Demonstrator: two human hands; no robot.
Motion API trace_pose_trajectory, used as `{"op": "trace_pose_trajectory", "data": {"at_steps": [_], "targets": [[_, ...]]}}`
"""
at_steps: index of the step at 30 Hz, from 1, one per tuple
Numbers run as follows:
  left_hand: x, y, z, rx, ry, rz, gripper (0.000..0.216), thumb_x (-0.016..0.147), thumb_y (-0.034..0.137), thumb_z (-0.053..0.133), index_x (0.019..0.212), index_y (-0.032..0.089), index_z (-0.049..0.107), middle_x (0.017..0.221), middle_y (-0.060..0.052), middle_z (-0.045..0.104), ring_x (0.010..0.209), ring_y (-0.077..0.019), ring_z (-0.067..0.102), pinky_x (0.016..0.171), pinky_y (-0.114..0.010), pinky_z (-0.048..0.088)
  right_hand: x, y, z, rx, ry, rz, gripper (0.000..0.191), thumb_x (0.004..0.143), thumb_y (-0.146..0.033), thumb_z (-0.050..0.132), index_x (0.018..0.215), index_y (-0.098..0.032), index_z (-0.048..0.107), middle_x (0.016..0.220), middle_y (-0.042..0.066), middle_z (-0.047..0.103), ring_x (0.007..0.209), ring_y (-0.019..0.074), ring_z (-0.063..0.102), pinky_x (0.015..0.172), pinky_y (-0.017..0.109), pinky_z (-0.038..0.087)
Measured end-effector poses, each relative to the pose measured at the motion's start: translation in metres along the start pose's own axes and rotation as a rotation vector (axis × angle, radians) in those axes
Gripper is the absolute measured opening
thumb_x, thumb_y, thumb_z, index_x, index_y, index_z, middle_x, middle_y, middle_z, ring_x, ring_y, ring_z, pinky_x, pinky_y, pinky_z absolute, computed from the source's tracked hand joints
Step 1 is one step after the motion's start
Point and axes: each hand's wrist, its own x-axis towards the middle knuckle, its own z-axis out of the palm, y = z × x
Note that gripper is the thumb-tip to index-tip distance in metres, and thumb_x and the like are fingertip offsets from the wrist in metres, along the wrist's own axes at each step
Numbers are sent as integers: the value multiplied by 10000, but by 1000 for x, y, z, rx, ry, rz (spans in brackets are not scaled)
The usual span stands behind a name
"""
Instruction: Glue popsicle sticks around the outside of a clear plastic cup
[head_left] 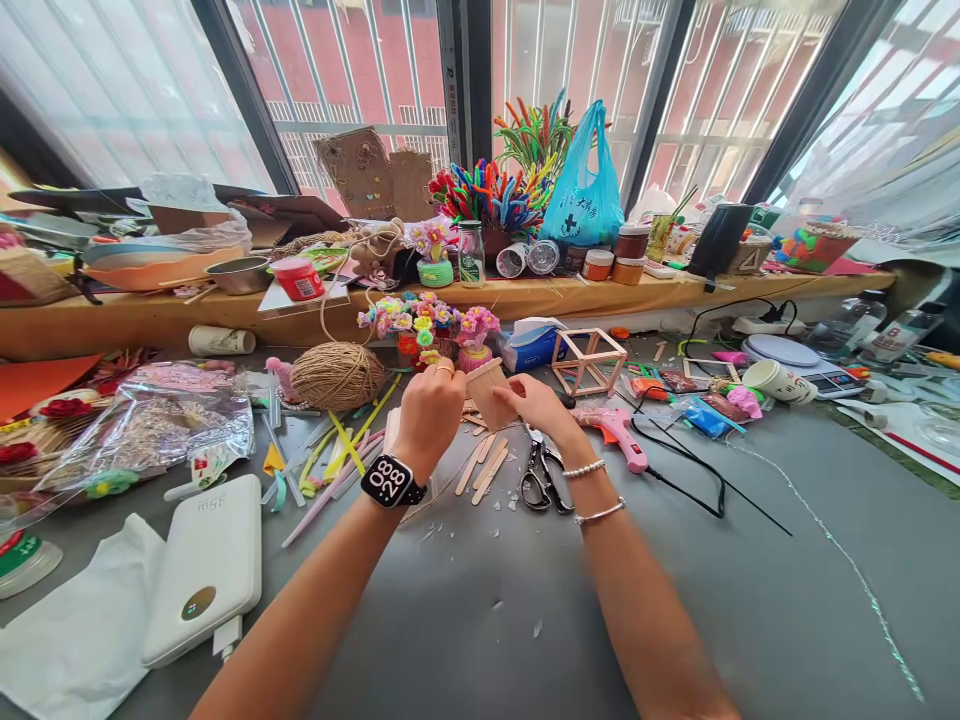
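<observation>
Over the middle of the table a small panel of craft sticks [489, 396] is held up, with one stick across its top edge. My right hand [541, 405] pinches the panel at its right side. Closed, with its back toward me, my left hand [433, 415] is right beside the panel's left edge; its fingertips and what they grip are hidden. Loose craft sticks [489, 470] lie below the hands among clear scraps. Scissors [543, 478] lie near my right wrist, and a pink glue gun [621, 435] is farther right.
A ball of twine [337, 376] and colored strips sit left of the hands. A stick cube frame [589, 360] stands behind on the right, near a kitchen scale [802, 362]. The glue gun's black cord [705, 480] crosses the right side. A white power bank [206, 570] lies front left.
</observation>
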Motion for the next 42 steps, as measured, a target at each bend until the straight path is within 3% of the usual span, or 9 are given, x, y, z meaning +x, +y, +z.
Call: {"op": "trace_pose_trajectory", "data": {"at_steps": [4,9,19,24,26,28,31,34,42], "targets": [[-6,-1,1,-42,120,15,324,883,183,302,903,105,617,905,-171,581,872,-296,551,715,-369,393,-5,-7,-6,246,-58,-89,321,819,-411,443,882,-134,594,860,37,650,750,132,574,621,213,418],[-13,4,12,-54,237,66,323,894,182,313,924,102,625,822,-141,593,790,-259,568,651,-334,388,-10,-9,-8,446,-66,-127,320,681,-411,573,823,-126,605,745,5,620,622,103,514,548,204,377],[-33,34,41,-72,338,201,275,859,91,378,1024,69,597,763,-107,624,697,-209,580,616,-311,435,-48,21,-15,577,7,-34,248,612,-373,658,703,-147,612,650,-14,583,586,109,488,526,216,368],[-40,39,48,-135,379,214,272,855,118,420,1090,97,555,887,-99,635,834,-202,592,735,-305,463,-66,39,-1,666,137,49,307,614,-429,648,747,-158,590,737,15,630,653,145,554,576,246,423],[-42,38,49,-201,322,123,322,858,128,419,1170,85,487,1048,-130,599,977,-208,560,830,-305,444,-66,45,3,713,219,94,355,616,-461,628,809,-170,566,816,35,647,710,170,584,611,273,450],[-44,36,50,-245,145,-4,337,858,122,409,1190,84,453,1110,-144,567,1022,-203,544,851,-296,437,-64,50,5,751,285,126,385,617,-476,608,855,-181,538,867,49,653,750,188,602,628,296,469],[-47,36,54,-236,-103,-100,216,841,124,435,1026,104,543,947,-117,616,869,-203,601,739,-291,474,-62,55,5,783,336,143,394,602,-455,605,874,-188,506,867,63,661,774,209,621,636,320,488],[-50,39,58,-209,-188,-131,131,804,112,479,878,79,582,862,-132,621,830,-231,612,702,-301,479,-62,57,7,776,334,133,360,605,-421,594,863,-190,496,880,77,666,806,226,629,644,334,502],[-52,44,48,-159,-307,-199,259,767,-27,373,866,58,597,874,-159,620,867,-247,604,688,-299,473,-64,65,17,600,285,111,229,645,-272,538,857,-190,523,959,86,660,887,228,626,741,366,508]]}}
